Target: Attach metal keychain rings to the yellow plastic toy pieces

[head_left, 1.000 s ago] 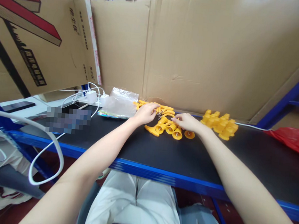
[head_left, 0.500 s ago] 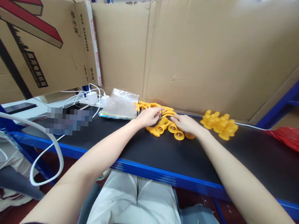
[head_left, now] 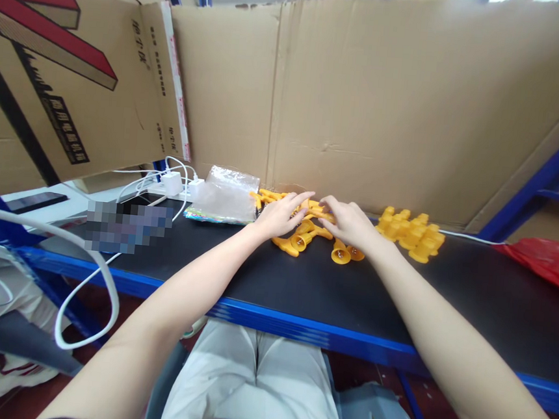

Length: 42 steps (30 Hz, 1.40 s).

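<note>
My left hand is at the left part of a pile of yellow curved pieces, its fingers spread over them. My right hand hovers or rests at the pile's right side, thumb and fingers apart and curved. I cannot tell whether either hand touches a piece. In front of the hands lie yellow bell-shaped pieces with shiny metal inside. Nearest the table's front is a curved yellow piece. Parts of the pile are hidden under both hands.
Several yellow bell-shaped pieces stand grouped on the right. A clear plastic bag lies left of the pile, near white chargers and cables. Red plastic sits far right. Cardboard walls the back; a blue rail edges the front.
My right hand has lifted slightly and its fingers have parted more. My left fingers have spread. The bell-shaped pieces between my hands have shifted, with fewer showing in the middle.
</note>
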### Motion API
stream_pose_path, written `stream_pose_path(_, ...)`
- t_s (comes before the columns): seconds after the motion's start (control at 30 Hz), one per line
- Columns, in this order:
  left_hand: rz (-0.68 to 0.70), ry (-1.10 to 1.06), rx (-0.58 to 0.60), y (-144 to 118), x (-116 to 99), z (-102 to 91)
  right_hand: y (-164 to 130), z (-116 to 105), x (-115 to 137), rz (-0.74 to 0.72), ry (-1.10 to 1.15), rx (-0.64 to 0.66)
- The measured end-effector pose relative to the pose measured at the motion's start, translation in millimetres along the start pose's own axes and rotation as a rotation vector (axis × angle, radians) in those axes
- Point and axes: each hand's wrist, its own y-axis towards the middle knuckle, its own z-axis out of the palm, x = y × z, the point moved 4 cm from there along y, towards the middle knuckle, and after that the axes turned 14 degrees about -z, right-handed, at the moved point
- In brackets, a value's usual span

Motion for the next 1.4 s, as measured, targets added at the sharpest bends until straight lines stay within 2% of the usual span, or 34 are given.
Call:
stream_pose_path(0.2, -0.09, 0.173, 0.091, 2.8, 6.3, 5.6, 3.7, -3.2, 10.7, -0.097, -0.187, -0.011)
stream_pose_path(0.33, -0.215, 0.271, 0.054, 5.5, 8.2, 4.8, 4.6, 1.5, 13.2, -0.045, -0.188, 0.025)
stream_pose_path(0.47, -0.278, 0.31, -0.018, 6.6, 9.3, 3.2, 4.0, 5.8, 10.1, 0.047, -0.186, 0.081)
stream_pose_path(0.7, -0.27, 0.285, -0.025, 6.5, 7.5, 3.4, 6.0, 1.4, 13.3, 0.098, -0.186, 0.13)
stream_pose_path(0.87, -0.292, 0.273, -0.01, 5.7, 6.5, 1.3, 5.2, -1.1, 13.1, 0.051, -0.221, 0.071)
stream_pose_path(0.97, -0.299, 0.267, 0.0, 4.8, 5.7, 1.0, 3.0, 2.4, 9.5, -0.001, -0.159, 0.046)
stream_pose_path(1.1, -0.297, 0.268, 0.01, 4.2, 5.4, 0.9, 0.8, 10.6, 5.7, 0.025, -0.069, 0.128)
stream_pose_path(1.23, -0.314, 0.282, 0.04, 3.9, 5.2, 1.0, 0.9, 13.3, 5.7, 0.055, -0.071, 0.199)
stream_pose_path(1.4, -0.313, 0.273, 0.028, 3.6, 3.0, -0.3, 1.2, 6.2, 3.5, 0.014, -0.129, 0.112)
